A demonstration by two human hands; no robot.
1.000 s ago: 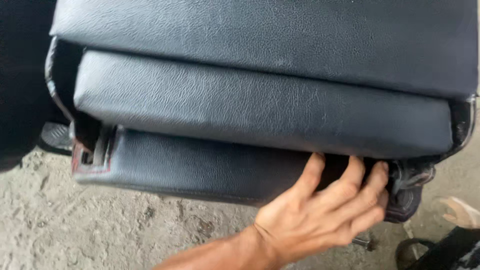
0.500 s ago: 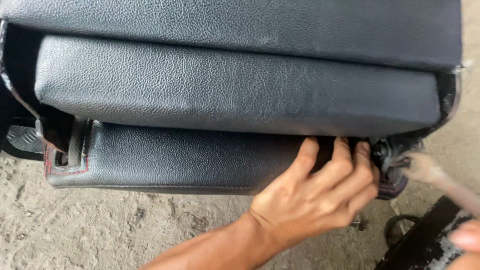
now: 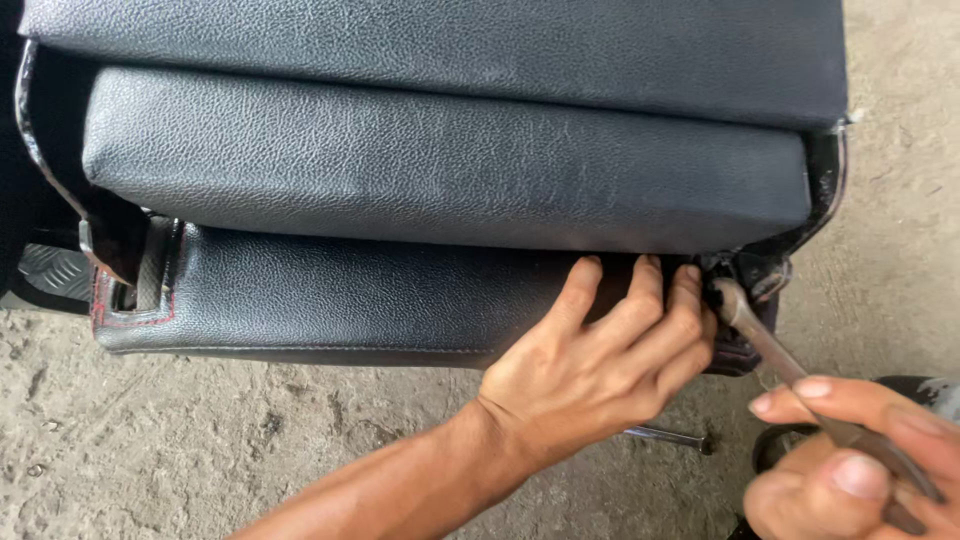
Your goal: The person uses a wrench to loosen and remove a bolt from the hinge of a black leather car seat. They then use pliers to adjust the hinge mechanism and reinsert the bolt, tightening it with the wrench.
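A black leather car seat [image 3: 440, 170] lies folded on a concrete floor [image 3: 150, 440]. My left hand [image 3: 590, 370] rests on its lower cushion [image 3: 330, 290], fingertips tucked into the gap under the middle cushion. My right hand [image 3: 850, 460], at the bottom right corner, grips the handle of a metal wrench [image 3: 750, 330]. The wrench's head sits at the black metal bracket [image 3: 765, 265] on the seat's right end, right beside my left fingers. What the wrench's head grips is hidden.
A thin metal rod [image 3: 665, 435] lies on the floor just below my left hand. A dark ring-shaped object [image 3: 775, 445] shows behind my right hand. A ribbed metal plate [image 3: 45, 265] sits at the left edge, by the seat's red-stitched corner [image 3: 130, 310].
My right hand has come into view with the wrench and brought its head up to the bracket. My left hand stays in the gap. The view has shifted slightly.
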